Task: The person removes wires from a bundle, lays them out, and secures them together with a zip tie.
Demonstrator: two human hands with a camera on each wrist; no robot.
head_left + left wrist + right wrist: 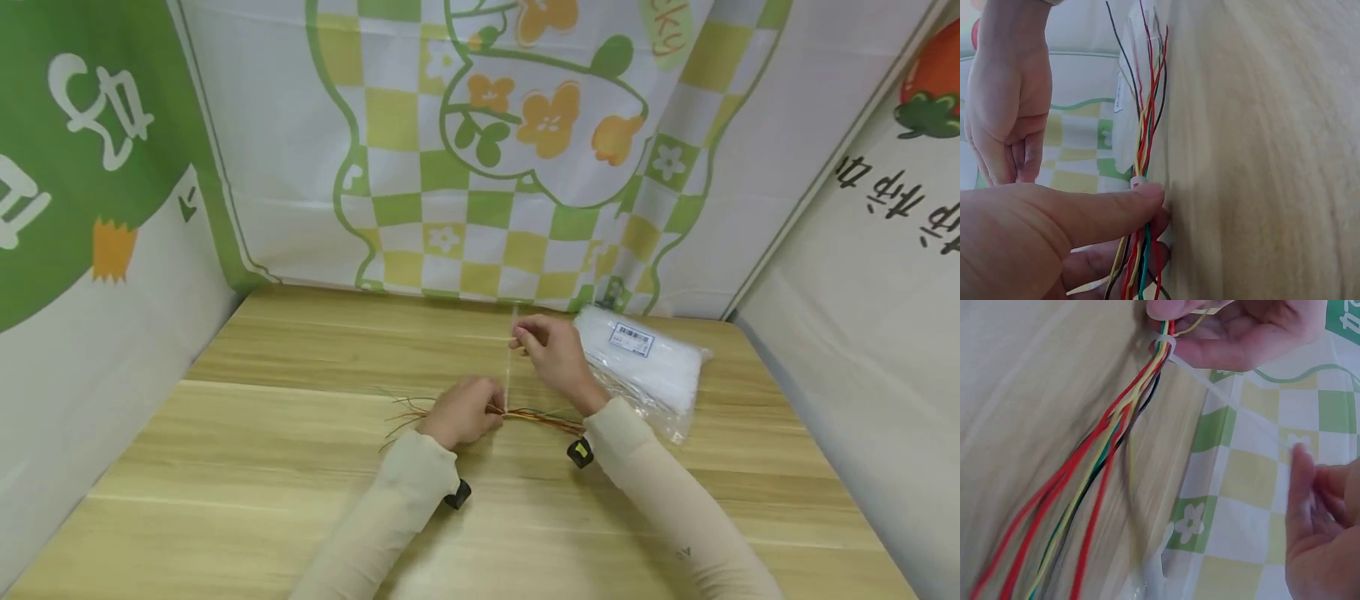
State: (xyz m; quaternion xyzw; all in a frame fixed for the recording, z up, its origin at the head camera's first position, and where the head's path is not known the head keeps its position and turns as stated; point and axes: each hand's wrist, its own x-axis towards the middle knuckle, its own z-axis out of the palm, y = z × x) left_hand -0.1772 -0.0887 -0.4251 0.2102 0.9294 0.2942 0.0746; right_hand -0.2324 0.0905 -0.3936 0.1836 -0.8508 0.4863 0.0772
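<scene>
A bundle of thin coloured wires [543, 419], red, yellow, green and dark, lies across the table with its ends fanned out. My left hand [467, 410] pinches the bundle near its middle between thumb and fingers. Right beside those fingertips, a white cable tie [1229, 394] loops around the wires, its head against the bundle. The tie's long tail rises from the loop, and my right hand [553, 354] pinches it near the far end. In the right wrist view the tail looks straight between both hands.
Behind my right forearm lies a clear plastic bag of white cable ties [660, 367] with a barcode label. The wooden table [262, 467] meets a patterned cloth [480, 250] at the back. White printed panels stand on both sides.
</scene>
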